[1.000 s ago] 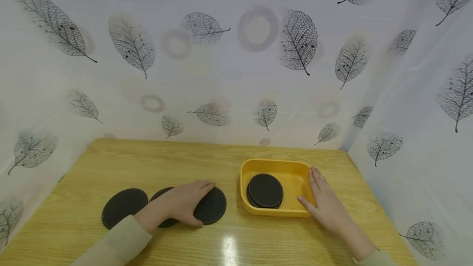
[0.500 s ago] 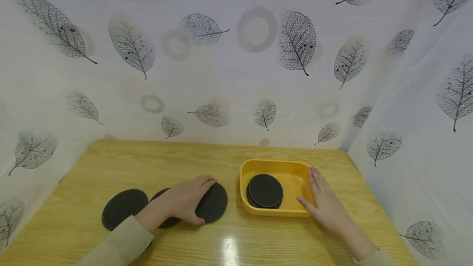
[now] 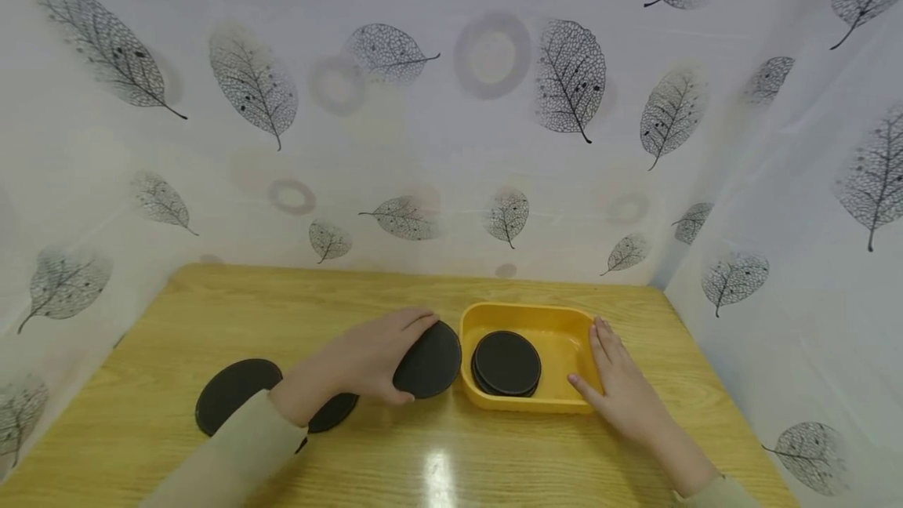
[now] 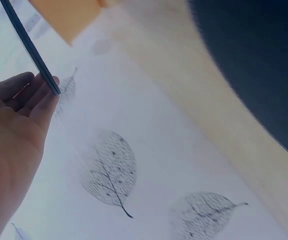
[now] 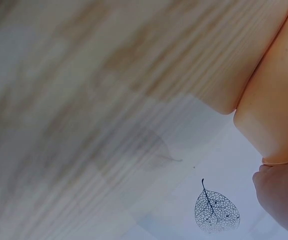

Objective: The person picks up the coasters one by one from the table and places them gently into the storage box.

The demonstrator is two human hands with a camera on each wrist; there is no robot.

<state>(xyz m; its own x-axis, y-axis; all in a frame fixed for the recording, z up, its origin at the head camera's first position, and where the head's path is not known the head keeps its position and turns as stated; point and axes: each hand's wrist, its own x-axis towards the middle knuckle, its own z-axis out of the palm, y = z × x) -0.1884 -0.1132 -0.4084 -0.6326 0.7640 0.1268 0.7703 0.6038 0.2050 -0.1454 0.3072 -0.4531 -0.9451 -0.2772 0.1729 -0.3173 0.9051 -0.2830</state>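
My left hand [image 3: 367,355] pinches a black round coaster [image 3: 428,361] by its edges, thumb on the near side and fingers on the far side. That coaster overlaps the left rim of a yellow plastic bin [image 3: 522,404] in the head view; the left wrist view shows it edge-on, with fingertips at its end. A small stack of black coasters [image 3: 506,363] lies in the left half of the bin. My right hand [image 3: 624,386] holds the bin's right wall, fingers along the outside and thumb over the rim inside.
Two more black coasters lie on the wooden table [image 3: 317,296] at left: one left coaster [image 3: 236,390] and one partly hidden coaster [image 3: 334,414] under my left forearm. A leaf-patterned white curtain [image 3: 423,139] stands behind the table and along its sides.
My left hand has lifted the coaster from the table and carried it rightward and away from me to the bin's left edge. The right hand and the bin stay put.
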